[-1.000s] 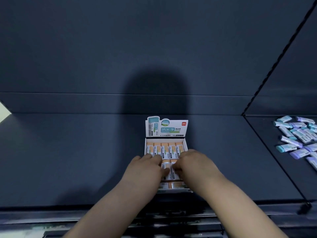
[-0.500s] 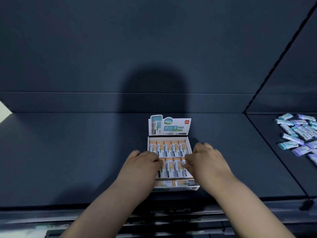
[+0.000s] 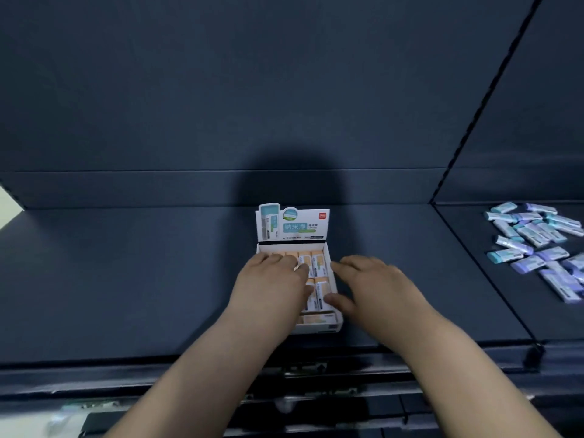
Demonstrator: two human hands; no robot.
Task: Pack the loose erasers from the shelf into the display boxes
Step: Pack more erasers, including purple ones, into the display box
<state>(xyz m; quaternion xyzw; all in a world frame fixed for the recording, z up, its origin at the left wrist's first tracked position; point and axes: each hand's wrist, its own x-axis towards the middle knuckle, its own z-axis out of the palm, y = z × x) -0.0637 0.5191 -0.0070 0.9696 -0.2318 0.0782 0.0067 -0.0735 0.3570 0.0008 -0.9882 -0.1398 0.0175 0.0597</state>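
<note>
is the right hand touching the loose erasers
Apart. The head view shows bare shelf between the right hand, beside the display box, and the loose erasers.

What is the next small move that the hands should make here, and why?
Probably the right hand should reach for the loose erasers on the right: it is open and empty beside the display box, whose visible rows look full of orange erasers, and the left hand rests on them.
</note>
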